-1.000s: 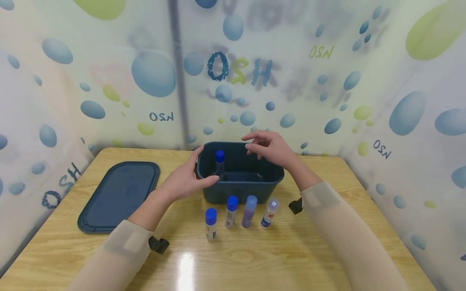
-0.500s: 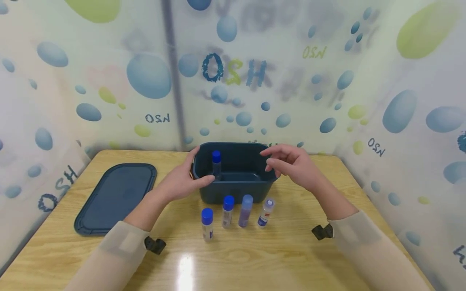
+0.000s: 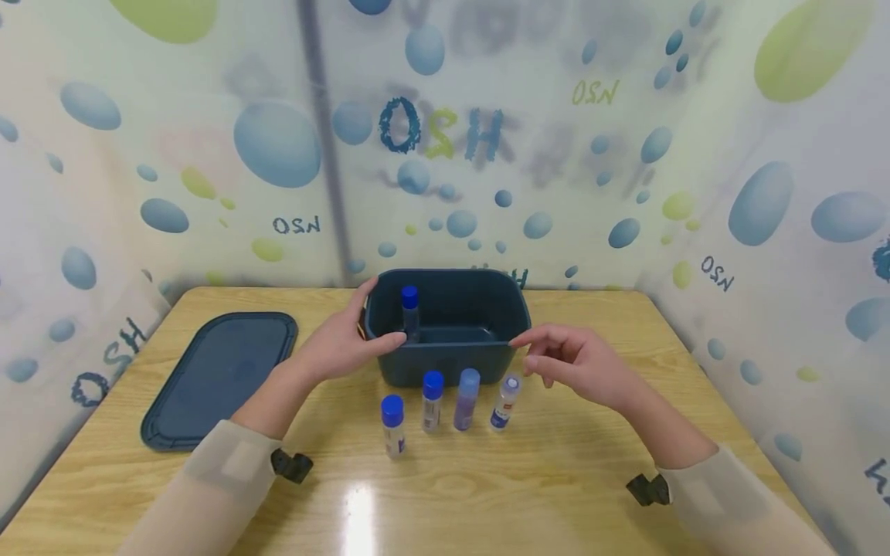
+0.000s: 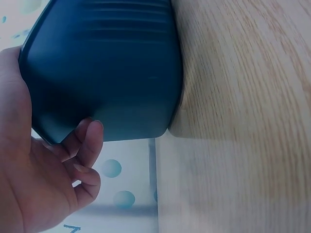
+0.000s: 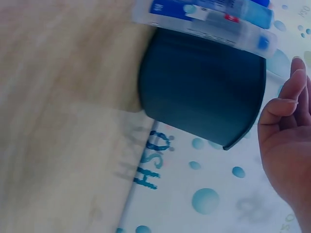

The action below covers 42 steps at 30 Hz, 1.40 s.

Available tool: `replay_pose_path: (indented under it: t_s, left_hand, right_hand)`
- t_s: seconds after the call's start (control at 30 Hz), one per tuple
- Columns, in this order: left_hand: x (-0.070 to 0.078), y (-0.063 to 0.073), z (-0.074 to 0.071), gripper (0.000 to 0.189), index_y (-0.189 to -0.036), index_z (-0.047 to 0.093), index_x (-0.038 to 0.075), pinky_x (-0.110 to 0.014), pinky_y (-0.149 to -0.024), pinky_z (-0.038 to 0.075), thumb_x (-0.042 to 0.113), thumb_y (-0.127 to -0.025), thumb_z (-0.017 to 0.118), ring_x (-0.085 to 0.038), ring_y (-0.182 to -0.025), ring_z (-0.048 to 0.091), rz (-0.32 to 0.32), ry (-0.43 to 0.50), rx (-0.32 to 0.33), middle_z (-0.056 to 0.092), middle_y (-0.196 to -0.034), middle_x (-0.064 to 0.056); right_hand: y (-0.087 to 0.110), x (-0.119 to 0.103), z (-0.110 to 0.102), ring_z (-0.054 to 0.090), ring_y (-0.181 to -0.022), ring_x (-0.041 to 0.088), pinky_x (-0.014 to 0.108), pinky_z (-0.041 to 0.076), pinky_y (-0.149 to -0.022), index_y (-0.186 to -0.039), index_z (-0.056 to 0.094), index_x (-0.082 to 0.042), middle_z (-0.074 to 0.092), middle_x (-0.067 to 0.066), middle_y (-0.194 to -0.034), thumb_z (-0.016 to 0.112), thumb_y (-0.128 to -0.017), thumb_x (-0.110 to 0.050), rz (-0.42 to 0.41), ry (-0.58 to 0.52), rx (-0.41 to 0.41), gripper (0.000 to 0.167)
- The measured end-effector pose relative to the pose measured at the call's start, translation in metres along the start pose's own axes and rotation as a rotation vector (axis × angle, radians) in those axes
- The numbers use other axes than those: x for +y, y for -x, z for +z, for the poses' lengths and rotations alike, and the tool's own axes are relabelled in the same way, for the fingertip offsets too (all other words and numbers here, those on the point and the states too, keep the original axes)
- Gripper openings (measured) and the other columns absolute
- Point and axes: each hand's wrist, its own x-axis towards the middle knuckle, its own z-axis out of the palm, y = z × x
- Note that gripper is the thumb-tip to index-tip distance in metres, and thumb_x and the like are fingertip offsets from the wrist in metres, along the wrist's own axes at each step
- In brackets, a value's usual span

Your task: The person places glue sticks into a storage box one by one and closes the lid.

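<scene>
My left hand (image 3: 335, 349) grips the left end of a dark blue plastic bin (image 3: 448, 364), thumb over the front rim and fingers outside the end wall (image 4: 107, 73). Inside the bin, at the left, stands a blue-capped tube (image 3: 410, 313). My right hand (image 3: 589, 369) holds nothing; its fingers are loosely bent beside the bin's front right corner. Closest to it stands a clear-capped tube (image 3: 503, 405) with a blue and red label. Left of that stand a pale-blue-capped tube (image 3: 466, 401) and two blue-capped tubes, one near the bin (image 3: 432, 403) and one closer to me (image 3: 393, 428).
A flat dark blue lid (image 3: 221, 378) lies on the wooden table (image 3: 528, 494) at the left. Behind the table and at both sides hangs a patterned curtain (image 3: 570, 193). A small black device (image 3: 648, 489) sits at each sleeve cuff.
My right hand has moved from over the bin's opening to the right and toward me, down beside the clear-capped tube. My left hand keeps its grip on the bin.
</scene>
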Motion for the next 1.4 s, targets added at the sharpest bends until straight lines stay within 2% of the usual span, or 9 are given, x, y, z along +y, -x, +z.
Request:
replay_pose_path:
  t_s: [0.13,0.3,0.57,0.8,1.03,1.23,1.4]
  left_hand:
    - [0.0,0.001,-0.001,0.12,-0.178,-0.003,0.031,-0.04,-0.073,0.053,0.075,-0.095,0.071,-0.021,-0.073,0.067,-0.004,0.012,-0.003,0.068,-0.079,-0.007]
    - [0.001,0.001,-0.001,0.12,-0.178,-0.003,0.033,-0.043,-0.078,0.055,0.076,-0.094,0.071,-0.022,-0.08,0.069,-0.013,0.028,-0.015,0.07,-0.088,-0.009]
    - [0.0,0.0,0.0,0.119,-0.178,-0.002,0.033,-0.044,-0.08,0.056,0.075,-0.094,0.072,-0.024,-0.084,0.069,-0.02,0.05,-0.021,0.07,-0.089,-0.01]
    - [-0.002,0.0,0.001,0.12,-0.178,-0.001,0.032,-0.049,-0.089,0.057,0.076,-0.094,0.072,-0.025,-0.094,0.071,-0.021,0.059,-0.016,0.073,-0.103,-0.011]
    - [-0.002,0.0,0.0,0.119,-0.178,-0.001,0.033,-0.048,-0.088,0.057,0.075,-0.094,0.072,-0.025,-0.094,0.071,-0.015,0.067,-0.015,0.073,-0.106,-0.012]
    - [-0.003,-0.001,0.0,0.12,-0.178,-0.002,0.033,-0.043,-0.079,0.055,0.075,-0.094,0.072,-0.024,-0.087,0.069,-0.011,0.07,-0.017,0.071,-0.095,-0.011]
    - [-0.003,-0.001,0.001,0.119,-0.178,-0.002,0.032,-0.041,-0.075,0.053,0.074,-0.095,0.073,-0.024,-0.085,0.067,-0.004,0.07,-0.012,0.07,-0.091,-0.01]
  right_hand:
    - [0.008,0.007,0.003,0.06,-0.071,0.024,0.032,0.051,-0.062,-0.135,0.072,-0.007,0.072,0.0,-0.095,0.07,-0.107,-0.008,0.039,0.001,-0.011,0.028]
    - [0.014,0.015,0.009,0.058,-0.071,0.022,0.031,0.052,-0.063,-0.138,0.069,-0.004,0.069,0.004,-0.097,0.072,-0.105,-0.008,0.086,-0.021,-0.027,0.033]
    - [0.014,0.025,0.019,0.057,-0.072,0.018,0.026,0.05,-0.063,-0.138,0.07,-0.006,0.067,0.009,-0.099,0.075,-0.104,-0.009,0.11,-0.02,-0.071,0.035]
    - [0.013,0.03,0.025,0.053,-0.073,0.018,0.025,0.047,-0.062,-0.133,0.074,-0.009,0.065,0.009,-0.103,0.078,-0.102,-0.01,0.11,-0.007,-0.047,0.032]
    - [0.011,0.029,0.029,0.051,-0.07,0.015,0.024,0.046,-0.061,-0.132,0.074,-0.008,0.065,0.007,-0.101,0.078,-0.102,-0.011,0.119,-0.009,-0.051,0.03]
    - [0.011,0.031,0.029,0.053,-0.072,0.017,0.025,0.046,-0.062,-0.128,0.075,-0.011,0.065,0.007,-0.097,0.078,-0.103,-0.012,0.118,0.019,-0.047,0.025]
    - [0.013,0.032,0.03,0.055,-0.071,0.02,0.026,0.046,-0.061,-0.123,0.077,-0.017,0.067,0.005,-0.095,0.081,-0.1,-0.012,0.078,0.056,-0.03,0.023]
